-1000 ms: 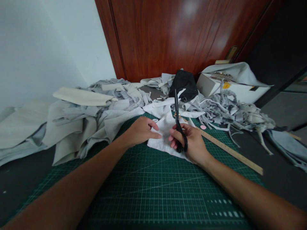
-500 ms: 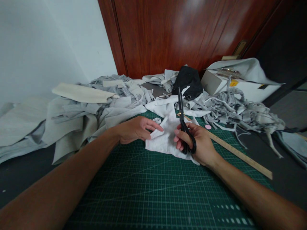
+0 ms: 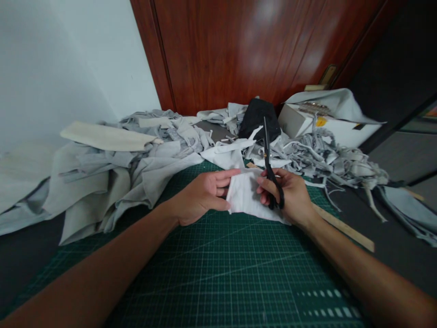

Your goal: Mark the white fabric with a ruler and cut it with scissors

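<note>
A piece of white cloth (image 3: 243, 193) lies on the green cutting mat (image 3: 205, 269), its left side a straight edge that looks folded. My left hand (image 3: 206, 196) is at that edge, fingers stretched out and thumb apart from them; the fingertips touch the upper corner and the thumb the lower one. Black-handled scissors (image 3: 269, 171) are held in my right hand (image 3: 290, 193), blades closed and pointing away from me. The fingertips of that hand also rest on the right part of the cloth, and the palm hides its far right side.
A wooden ruler (image 3: 344, 228) lies right of my right hand. Grey and cream fabric pieces (image 3: 85, 173) pile up at the left. Behind stand a black bag (image 3: 259, 118) and a white box (image 3: 327, 125), with tangled grey strips (image 3: 341, 159) before the box. A wooden door (image 3: 239, 50) closes the back.
My left hand has shifted right along with the cloth's left edge, and the cloth now looks narrower. The scissors stay in my right hand. The view has turned slightly.
</note>
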{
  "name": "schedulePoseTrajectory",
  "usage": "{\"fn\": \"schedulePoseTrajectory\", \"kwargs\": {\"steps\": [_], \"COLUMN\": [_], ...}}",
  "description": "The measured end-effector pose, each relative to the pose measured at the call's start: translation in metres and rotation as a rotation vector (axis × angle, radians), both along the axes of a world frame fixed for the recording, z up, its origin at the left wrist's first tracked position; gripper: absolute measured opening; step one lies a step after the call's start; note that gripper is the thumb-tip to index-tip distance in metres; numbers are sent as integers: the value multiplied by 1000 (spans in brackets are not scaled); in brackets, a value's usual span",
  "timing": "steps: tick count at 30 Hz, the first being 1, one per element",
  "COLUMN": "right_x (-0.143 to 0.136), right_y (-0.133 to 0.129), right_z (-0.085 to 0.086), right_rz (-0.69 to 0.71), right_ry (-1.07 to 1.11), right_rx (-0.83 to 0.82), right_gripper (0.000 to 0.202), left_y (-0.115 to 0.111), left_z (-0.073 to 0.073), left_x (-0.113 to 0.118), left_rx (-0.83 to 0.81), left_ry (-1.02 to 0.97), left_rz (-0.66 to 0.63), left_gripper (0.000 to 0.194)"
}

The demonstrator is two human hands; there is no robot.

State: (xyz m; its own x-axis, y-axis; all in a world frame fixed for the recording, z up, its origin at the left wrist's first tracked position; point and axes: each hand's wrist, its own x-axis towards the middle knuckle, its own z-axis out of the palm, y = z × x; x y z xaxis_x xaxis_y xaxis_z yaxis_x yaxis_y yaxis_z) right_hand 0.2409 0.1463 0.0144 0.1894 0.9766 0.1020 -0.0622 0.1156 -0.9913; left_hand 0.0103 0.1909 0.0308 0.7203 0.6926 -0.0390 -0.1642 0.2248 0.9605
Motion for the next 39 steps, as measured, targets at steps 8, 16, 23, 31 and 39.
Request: {"fn": "schedulePoseTrajectory", "kwargs": {"steps": [8,16,23,31,39], "right_x": [-10,-28,-23,-29,-30], "right_y": [-31,-44,-44,-45,-44], "right_z": [28,24,18,8,6], "right_rz": [186,479,565,589,590], "right_ry": [-166,-181,-197,-182,-172], "right_rx": [104,-19,-70,-90,-109], "right_gripper": [49,53,53,49,49], "left_y": [11,30,32,28,22], "left_z": [29,55,69,66,65], "left_x": [7,-26,-48,-50,-46], "left_rx": [134,273,282,313,274], "left_ry": [-149,-242,-211,-138,-144], "left_rz": [268,478,530,530,521], "left_gripper": [103,101,102,101,94]}}
